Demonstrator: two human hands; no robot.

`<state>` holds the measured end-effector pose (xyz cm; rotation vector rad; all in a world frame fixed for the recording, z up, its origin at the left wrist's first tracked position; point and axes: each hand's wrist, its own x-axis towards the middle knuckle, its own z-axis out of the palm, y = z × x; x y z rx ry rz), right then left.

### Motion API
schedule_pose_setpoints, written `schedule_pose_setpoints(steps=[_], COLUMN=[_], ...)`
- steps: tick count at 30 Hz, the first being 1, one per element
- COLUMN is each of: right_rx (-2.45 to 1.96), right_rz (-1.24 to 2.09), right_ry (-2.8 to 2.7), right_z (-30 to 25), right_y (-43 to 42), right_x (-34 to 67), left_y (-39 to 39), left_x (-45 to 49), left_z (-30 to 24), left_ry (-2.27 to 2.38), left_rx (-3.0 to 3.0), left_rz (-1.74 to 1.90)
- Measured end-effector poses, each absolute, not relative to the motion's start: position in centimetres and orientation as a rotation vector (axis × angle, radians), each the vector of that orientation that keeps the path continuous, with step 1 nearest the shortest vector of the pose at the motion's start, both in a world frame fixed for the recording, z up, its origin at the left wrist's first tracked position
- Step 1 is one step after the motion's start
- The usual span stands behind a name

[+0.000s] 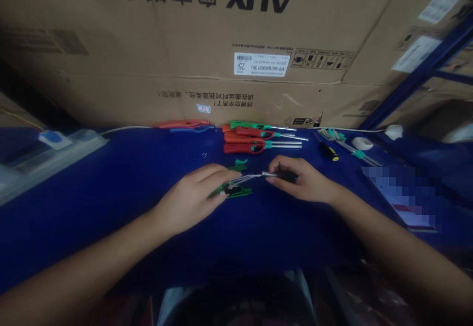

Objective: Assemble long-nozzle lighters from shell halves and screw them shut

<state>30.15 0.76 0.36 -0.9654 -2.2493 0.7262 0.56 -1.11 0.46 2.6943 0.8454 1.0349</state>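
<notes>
My left hand (195,195) rests on the blue table (111,188) with its fingers closed on a green plastic lighter shell (232,190). Thin white wires (247,178) run from that shell to a small black part with a metal tip (283,175), pinched in my right hand (301,180). The two hands are close together at the table's middle. A loose green plastic piece (239,165) lies just behind my left fingers.
Several red and green long-nosed lighters (258,138) lie at the back of the table, with red and blue shells (188,126) to their left. A black-and-yellow screwdriver (329,151), tape roll (362,143) and green parts (332,134) sit at right. Big cardboard boxes (221,45) wall the back.
</notes>
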Motion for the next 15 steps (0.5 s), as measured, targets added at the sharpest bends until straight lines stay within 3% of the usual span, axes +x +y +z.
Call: schedule_pose_setpoints(steps=[15], right_rx=[-0.856], right_rz=[0.751], right_ry=[-2.319], right_z=[0.62], right_y=[1.03], right_x=[30.16], left_y=[-0.77], left_x=[0.50], left_z=[1.15], left_ry=[0.783], left_rx=[2.793], left_rz=[1.161])
